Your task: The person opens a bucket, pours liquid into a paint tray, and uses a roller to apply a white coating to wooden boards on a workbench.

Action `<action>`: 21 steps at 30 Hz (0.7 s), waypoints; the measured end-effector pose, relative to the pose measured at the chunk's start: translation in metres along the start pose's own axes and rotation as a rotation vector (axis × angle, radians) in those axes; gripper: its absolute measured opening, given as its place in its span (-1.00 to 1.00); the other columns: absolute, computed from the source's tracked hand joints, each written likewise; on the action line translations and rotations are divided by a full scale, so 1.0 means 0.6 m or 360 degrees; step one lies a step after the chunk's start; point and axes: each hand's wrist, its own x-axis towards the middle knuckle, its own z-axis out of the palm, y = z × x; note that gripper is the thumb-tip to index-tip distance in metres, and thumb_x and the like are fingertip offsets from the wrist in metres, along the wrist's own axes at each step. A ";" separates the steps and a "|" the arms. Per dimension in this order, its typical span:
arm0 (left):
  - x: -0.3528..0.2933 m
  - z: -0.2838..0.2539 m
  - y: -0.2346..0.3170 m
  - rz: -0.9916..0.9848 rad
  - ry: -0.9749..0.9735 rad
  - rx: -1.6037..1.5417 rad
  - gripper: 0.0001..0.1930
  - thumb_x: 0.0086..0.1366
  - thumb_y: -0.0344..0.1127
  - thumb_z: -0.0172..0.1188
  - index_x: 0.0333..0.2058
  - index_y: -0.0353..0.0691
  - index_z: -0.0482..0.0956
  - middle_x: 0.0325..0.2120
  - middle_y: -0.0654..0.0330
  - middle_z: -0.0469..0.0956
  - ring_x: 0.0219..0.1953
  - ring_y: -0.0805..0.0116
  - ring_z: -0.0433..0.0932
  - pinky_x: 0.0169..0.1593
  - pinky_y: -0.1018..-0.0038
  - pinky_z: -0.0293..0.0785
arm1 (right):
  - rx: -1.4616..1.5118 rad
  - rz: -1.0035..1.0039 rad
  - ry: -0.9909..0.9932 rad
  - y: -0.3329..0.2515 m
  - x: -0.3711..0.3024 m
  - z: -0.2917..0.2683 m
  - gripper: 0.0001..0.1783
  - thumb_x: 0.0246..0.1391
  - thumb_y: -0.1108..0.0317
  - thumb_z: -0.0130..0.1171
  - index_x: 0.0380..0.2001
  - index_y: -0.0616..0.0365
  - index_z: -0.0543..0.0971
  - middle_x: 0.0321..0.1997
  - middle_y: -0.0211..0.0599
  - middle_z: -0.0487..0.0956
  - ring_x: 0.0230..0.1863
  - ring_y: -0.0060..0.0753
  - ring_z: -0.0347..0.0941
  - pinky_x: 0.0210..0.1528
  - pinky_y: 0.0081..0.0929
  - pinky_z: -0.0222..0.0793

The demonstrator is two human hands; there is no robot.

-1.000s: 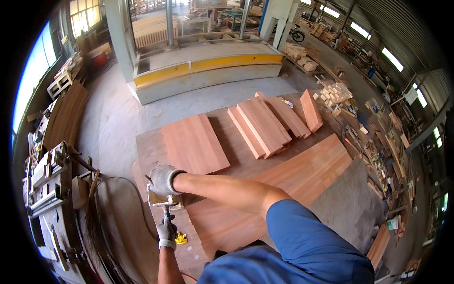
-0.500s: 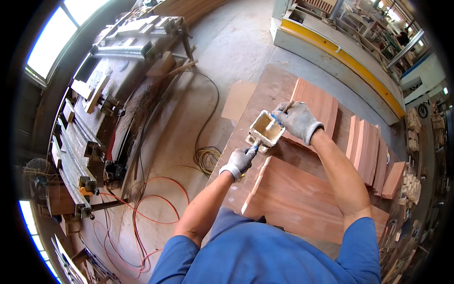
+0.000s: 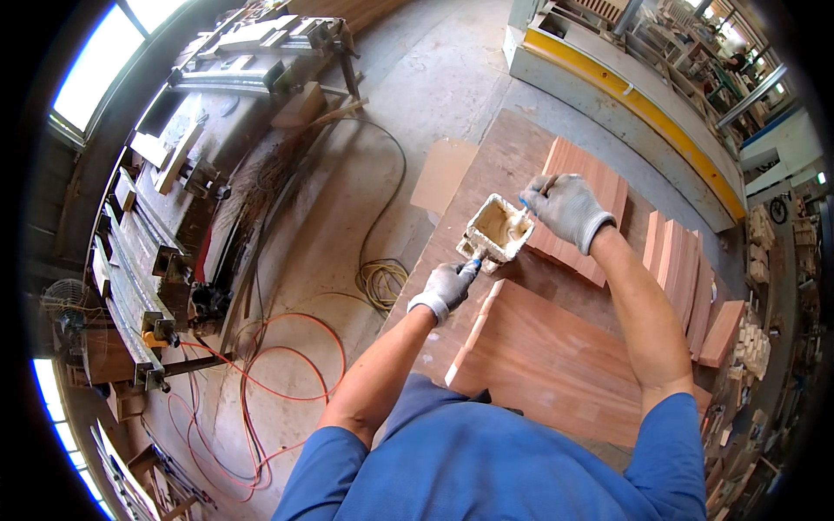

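My left hand (image 3: pixel 446 289), in a grey work glove, is closed around the handle of a glue-crusted square pot (image 3: pixel 474 236). Cream-coloured glue (image 3: pixel 499 222) lies inside it. Also gloved, my right hand (image 3: pixel 568 210) grips a brush (image 3: pixel 519 223) whose head is down in the pot, against the inside near the right wall; most of its handle is hidden by my fingers. Below the pot, a reddish wood panel (image 3: pixel 556 360) rests on the worktable (image 3: pixel 508 152), with pale stuff along its left edge. Another wood panel (image 3: pixel 595 178) lies beyond my right hand.
Several wood boards (image 3: pixel 673 256) stand side by side at the table's right, near a separate block (image 3: pixel 722 333). A clamp-laden bench (image 3: pixel 165 234) runs along the left. Red hose (image 3: pixel 291 317) and coiled cable (image 3: pixel 380 282) lie on the floor. Behind is a yellow-striped machine (image 3: pixel 625 87).
The right hand has moved slightly right and tilted the brush into the pot. The pot has shifted a little right, and its inside now faces me more, showing the glue.
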 end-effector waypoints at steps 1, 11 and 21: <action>-0.001 -0.001 0.001 0.0000 0.0007 0.0010 -0.44 0.45 0.23 0.18 -0.23 -0.26 0.73 -0.68 0.27 0.44 -0.66 0.47 0.35 -0.52 0.36 0.32 | -0.0006 0.0020 -0.0053 -0.011 -0.007 0.004 -0.54 0.30 0.00 0.03 -0.30 0.18 0.68 -0.27 0.08 0.69 -0.11 0.15 0.63 0.07 -0.07 0.52; -0.018 -0.010 0.017 -0.0015 0.0025 0.0032 -0.43 0.45 0.24 0.16 -0.21 -0.25 0.73 -0.66 0.24 0.49 -0.63 0.45 0.42 -0.49 0.35 0.38 | 0.0045 -0.0049 -0.0011 -0.030 0.003 -0.030 -0.60 0.30 0.03 0.07 -0.30 0.15 0.67 -0.32 -0.01 0.69 -0.21 0.10 0.62 0.00 -0.13 0.54; -0.019 -0.013 0.023 -0.0051 -0.0011 -0.0036 -0.46 0.45 0.23 0.18 -0.23 -0.23 0.72 -0.67 0.28 0.46 -0.69 0.48 0.33 -0.57 0.39 0.26 | 0.0858 0.0284 0.0116 -0.029 -0.002 0.002 -0.62 0.32 0.07 0.11 -0.31 0.15 0.71 -0.31 0.05 0.69 -0.21 0.07 0.66 -0.05 -0.18 0.56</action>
